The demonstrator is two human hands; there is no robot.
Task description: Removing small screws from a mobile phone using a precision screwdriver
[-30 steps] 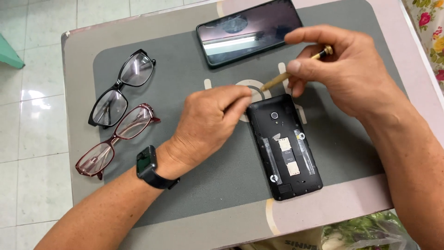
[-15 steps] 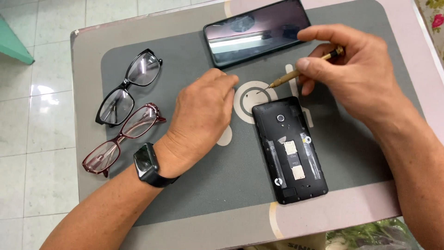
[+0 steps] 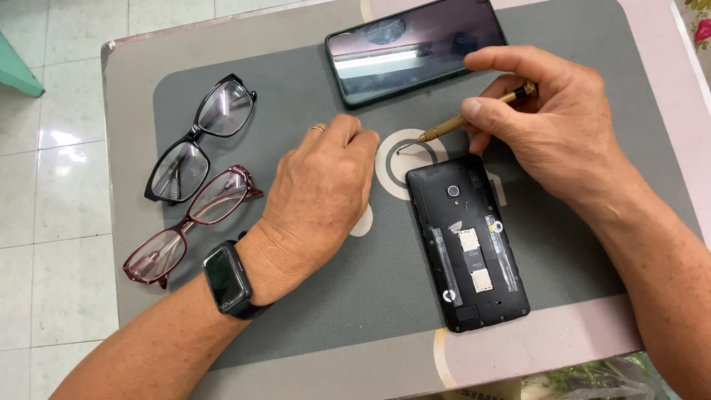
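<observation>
Pinching brass screwdriver [image 3: 474, 117] in right hand [image 3: 552, 130] fingers, tip aimed down-left, just above top edge of opened phone [image 3: 468, 241]. Phone lay lengthwise toward me on grey mat [image 3: 311, 96], nearer right hand. Left hand [image 3: 318, 200] rested empty, fingers curled loosely, beside phone.

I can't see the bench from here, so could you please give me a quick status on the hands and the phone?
Right hand grips brass screwdriver, tip above opened black phone. Left hand flat on grey mat, beside it. Nothing blocking the phone.

Two glasses [image 3: 194, 178] lie left of the opened phone [image 3: 468, 241] on the mat [image 3: 355, 304].
</observation>
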